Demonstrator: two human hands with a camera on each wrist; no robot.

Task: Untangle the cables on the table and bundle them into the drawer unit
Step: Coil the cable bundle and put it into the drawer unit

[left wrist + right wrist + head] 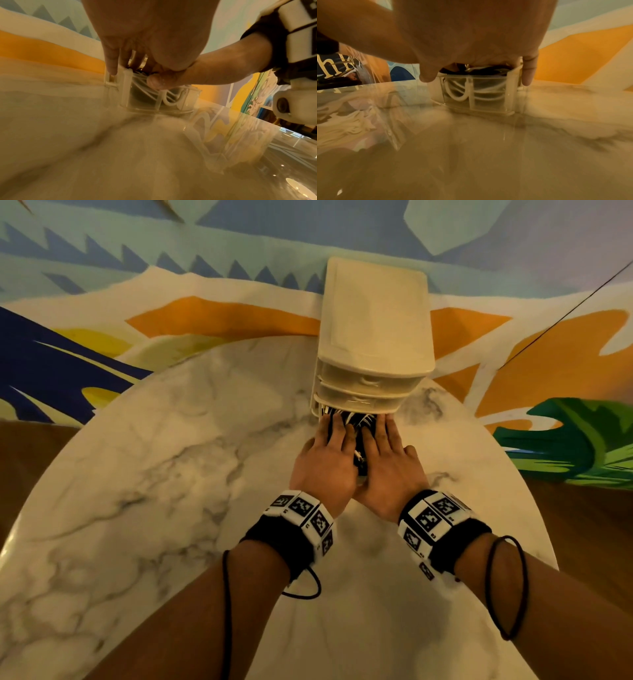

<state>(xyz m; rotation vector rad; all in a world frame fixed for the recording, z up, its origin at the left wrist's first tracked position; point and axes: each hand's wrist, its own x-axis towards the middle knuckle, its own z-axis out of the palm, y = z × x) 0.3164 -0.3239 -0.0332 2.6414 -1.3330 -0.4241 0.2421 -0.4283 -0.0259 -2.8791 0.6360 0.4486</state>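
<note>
A cream drawer unit [375, 320] stands at the back of the round marble table [154, 474]. Its bottom drawer [142, 100] is pulled out toward me and holds a pile of black and white cables [358, 422]. My left hand [325, 463] and right hand [392, 465] lie side by side, fingers straight, pressing down on the cables in the drawer. White cable loops [457, 97] show through the clear drawer front, with black cables [481, 71] on top under my palm. My left little finger [111, 67] hangs outside the drawer's left wall.
The two upper drawers [371, 378] are closed. The unit stands against a painted wall [205, 313]. The table's round edge falls off to a wooden floor [582, 508] on the right. Thin black cords [507, 587] loop from my wrist bands.
</note>
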